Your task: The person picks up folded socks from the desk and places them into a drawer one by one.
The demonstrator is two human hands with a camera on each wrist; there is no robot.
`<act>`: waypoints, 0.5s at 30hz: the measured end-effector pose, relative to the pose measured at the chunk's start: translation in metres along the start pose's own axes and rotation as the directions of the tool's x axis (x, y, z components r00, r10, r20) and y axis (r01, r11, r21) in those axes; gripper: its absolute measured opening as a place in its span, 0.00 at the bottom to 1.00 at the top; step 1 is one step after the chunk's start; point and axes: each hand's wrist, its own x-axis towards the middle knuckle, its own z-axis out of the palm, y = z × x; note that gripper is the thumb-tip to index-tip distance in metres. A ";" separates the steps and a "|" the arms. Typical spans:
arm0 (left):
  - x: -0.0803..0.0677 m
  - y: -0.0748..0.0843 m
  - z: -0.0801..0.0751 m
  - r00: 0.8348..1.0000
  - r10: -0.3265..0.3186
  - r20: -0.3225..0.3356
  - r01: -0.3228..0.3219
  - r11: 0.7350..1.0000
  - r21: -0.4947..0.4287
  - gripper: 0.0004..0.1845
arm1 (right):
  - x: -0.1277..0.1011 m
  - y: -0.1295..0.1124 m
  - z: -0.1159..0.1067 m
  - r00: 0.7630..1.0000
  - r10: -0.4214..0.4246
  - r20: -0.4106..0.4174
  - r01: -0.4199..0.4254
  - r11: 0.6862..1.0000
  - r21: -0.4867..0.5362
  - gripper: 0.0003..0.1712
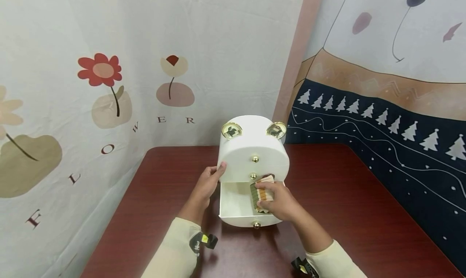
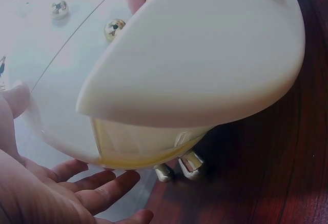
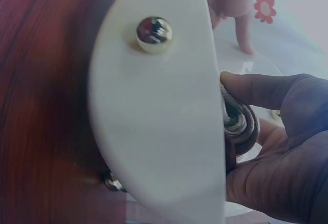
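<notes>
Head view, centre frame, I count one glossy white rounded drawer box, three gold ball knobs, bottom drawer open, my left hand flat-fingered against its side, right hand gripping one striped folded cloth.

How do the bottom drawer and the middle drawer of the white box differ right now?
The bottom drawer is pulled out toward the person; the middle drawer sits flush in the box. The bottom drawer shows its inside, where the right hand holds a folded striped cloth; the middle drawer's inside is hidden. Both are white with a small gold ball knob. The left hand steadies the box's side.
</notes>
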 end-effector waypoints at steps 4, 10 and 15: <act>0.001 -0.001 0.000 1.000 0.000 0.001 0.000 1.000 -0.001 0.39 | 0.005 -0.001 0.008 0.997 -0.039 0.066 0.038 0.999 0.011 0.27; 0.002 -0.002 0.000 1.000 0.013 -0.008 -0.014 1.000 -0.015 0.39 | 0.012 -0.003 0.016 0.987 -0.020 0.157 0.019 1.000 0.006 0.28; 0.002 -0.002 0.001 1.000 0.014 -0.011 -0.015 1.000 -0.023 0.38 | 0.020 -0.002 0.023 0.978 0.031 0.205 -0.033 0.999 0.005 0.28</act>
